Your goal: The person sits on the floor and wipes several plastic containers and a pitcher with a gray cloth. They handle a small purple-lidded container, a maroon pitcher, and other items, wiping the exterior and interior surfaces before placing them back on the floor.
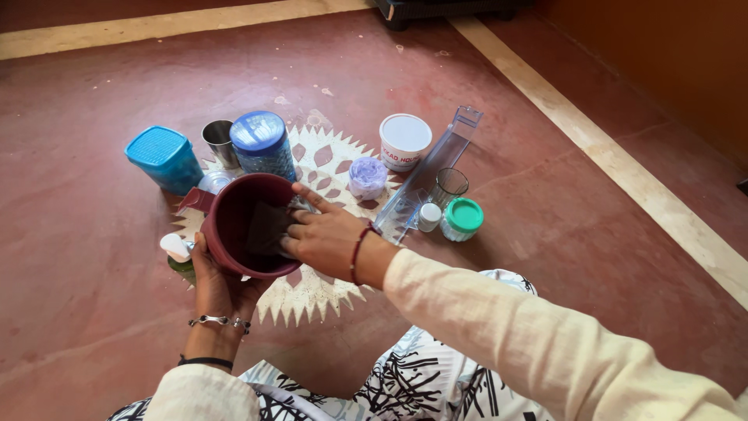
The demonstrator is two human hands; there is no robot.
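Wiping looks to be the step in hand: the left hand (214,282) cups the maroon mug (248,224) on the floor, at nine o'clock from the blue-lidded jar's (263,143) six. The right hand (326,236) presses a dark cloth (269,228) inside, grip closed on it; next likely calls for turning the mug against the cloth.

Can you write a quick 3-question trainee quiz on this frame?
1. True or false: the left hand holds the maroon mug from below.
2. What does the right hand press inside the mug? A) dark cloth B) spoon C) brush
3. What colour is the lid of the small jar beside the clear glass?

Key: 1 true; 2 A; 3 green.
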